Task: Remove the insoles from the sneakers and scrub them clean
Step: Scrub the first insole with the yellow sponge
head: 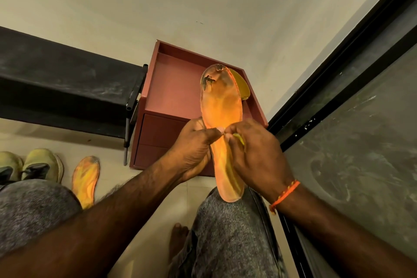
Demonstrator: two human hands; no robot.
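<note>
I hold an orange insole [222, 106] upright in front of me, its worn, dark-stained toe end at the top. My left hand [194, 151] grips its left edge near the middle. My right hand [252, 153] pinches the right edge, where a yellow layer [240, 139] shows. A yellow piece [242, 87] peeks out behind the insole's top right. A second orange insole [85, 178] lies on the floor at the left. Beside it stand two pale yellow-green sneakers [42, 165].
A reddish-brown cabinet [171, 88] with drawers stands right behind the insole. A black bench [67, 83] runs along the left wall. A dark-framed glass door [352, 119] fills the right side. My knees in grey trousers [228, 232] and a bare foot [178, 239] are below.
</note>
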